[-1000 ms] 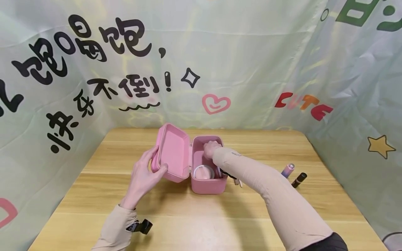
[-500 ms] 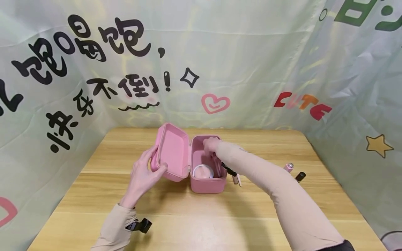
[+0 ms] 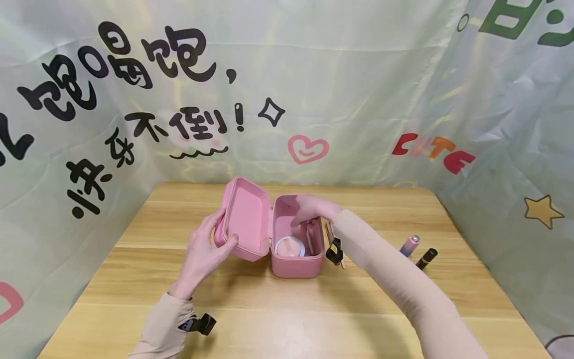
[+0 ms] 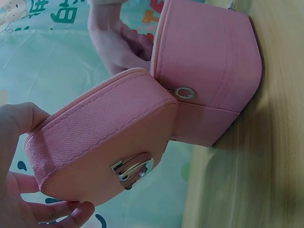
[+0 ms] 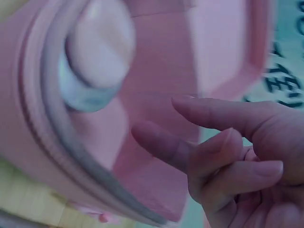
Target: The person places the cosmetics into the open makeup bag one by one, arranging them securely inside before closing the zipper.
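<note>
A pink zippered cosmetic case [image 3: 296,268] stands unzipped on the table. Its lid [image 3: 248,219] is swung out to the left, and my left hand [image 3: 204,252] grips the lid's outer edge, thumb on the near side. At the far end of the case, my right hand [image 3: 311,207] reaches over the rim. In the right wrist view, thumb and forefinger point apart with nothing between them; the other fingers are loosely bent. A round, pale pink item with a white rim [image 3: 289,247] lies inside at the near end. Something slim [image 3: 311,238] leans along the right inner wall.
Just right of the case lie slim sticks [image 3: 343,262], partly covered by the right wrist's camera [image 3: 334,252]. Farther right are a pink-and-blue tube [image 3: 410,246] and a black tube [image 3: 426,259]. A printed curtain [image 3: 372,99] encloses the table's back and sides.
My right hand has lifted and its wrist has turned and shifted right, so its spread fingers now show at the case's far end. The left hand stays on the lid.
</note>
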Demonstrator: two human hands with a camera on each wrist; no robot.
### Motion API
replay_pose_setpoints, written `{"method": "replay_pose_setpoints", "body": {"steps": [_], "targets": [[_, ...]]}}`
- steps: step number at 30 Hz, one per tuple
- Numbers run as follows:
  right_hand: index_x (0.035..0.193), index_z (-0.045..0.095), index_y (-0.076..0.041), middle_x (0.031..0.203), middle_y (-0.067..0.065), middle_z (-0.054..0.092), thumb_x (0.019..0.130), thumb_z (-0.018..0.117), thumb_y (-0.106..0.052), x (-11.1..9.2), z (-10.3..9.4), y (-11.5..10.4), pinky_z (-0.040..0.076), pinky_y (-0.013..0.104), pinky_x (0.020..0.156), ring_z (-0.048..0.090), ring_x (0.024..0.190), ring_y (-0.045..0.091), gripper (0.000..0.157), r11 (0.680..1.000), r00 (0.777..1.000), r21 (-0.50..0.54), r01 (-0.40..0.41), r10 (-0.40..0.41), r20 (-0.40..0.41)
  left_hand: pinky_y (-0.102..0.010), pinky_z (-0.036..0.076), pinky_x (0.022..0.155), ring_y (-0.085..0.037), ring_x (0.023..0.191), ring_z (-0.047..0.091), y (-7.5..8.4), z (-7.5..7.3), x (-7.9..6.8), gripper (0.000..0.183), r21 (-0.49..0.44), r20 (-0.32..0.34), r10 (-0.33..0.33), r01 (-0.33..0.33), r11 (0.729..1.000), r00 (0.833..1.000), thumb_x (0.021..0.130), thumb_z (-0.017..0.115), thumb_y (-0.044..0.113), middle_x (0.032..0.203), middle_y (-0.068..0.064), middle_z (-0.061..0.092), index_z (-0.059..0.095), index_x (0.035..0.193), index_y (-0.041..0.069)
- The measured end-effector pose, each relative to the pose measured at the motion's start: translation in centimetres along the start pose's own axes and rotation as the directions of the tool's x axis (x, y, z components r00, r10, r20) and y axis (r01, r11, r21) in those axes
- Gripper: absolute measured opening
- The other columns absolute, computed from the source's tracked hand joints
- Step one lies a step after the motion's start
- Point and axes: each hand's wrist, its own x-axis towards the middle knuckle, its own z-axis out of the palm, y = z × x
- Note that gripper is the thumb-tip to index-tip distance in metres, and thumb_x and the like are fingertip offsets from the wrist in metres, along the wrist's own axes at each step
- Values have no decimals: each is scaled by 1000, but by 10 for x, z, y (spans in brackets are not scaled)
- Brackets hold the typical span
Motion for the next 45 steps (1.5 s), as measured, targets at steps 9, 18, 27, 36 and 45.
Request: {"method": "replay_pose_setpoints", "body": {"steps": [9,18,27,36,45], "targets": [[103,73,1,71,14,73,95,68,-26,-48,-12,26,40,21,42,56,45,9,28,959,959,224,175,-114,-259,-57,51,97,-38,125,61,0,1,-1,69,3,-7,3,-3,1000,1000,82,74,24,144,-15,58,52,147,12],[113,66,3,71,5,71,100,60,-26,-61,7,79,47,25,48,63,58,12,33,899,911,387,205,-30,-412,-57,51,96,-38,125,61,0,1,-3,70,3,-1,-5,5,1000,1000,82,73,24,144,-16,58,52,147,11],[111,66,8,76,18,69,98,61,-16,-45,42,125,53,32,51,62,61,20,28,920,906,369,130,41,-421,-57,51,98,-37,127,60,-1,1,-3,69,-10,1,2,-2,1000,1000,82,73,22,146,-15,57,52,147,9],[78,75,-4,69,7,72,87,72,-16,-36,68,129,48,28,56,57,57,13,14,993,840,94,65,-4,-543,-58,50,100,-38,129,59,-3,1,-4,70,-7,-1,0,0,1000,1000,82,73,23,147,-15,56,52,147,10],[66,71,-10,64,3,69,83,75,-12,-32,79,115,49,35,62,58,59,16,18,999,786,-52,-16,-20,-618,-58,49,101,-38,129,59,-3,2,-4,70,10,-6,6,-6,1000,1000,82,73,24,146,-15,57,52,147,10]]}}
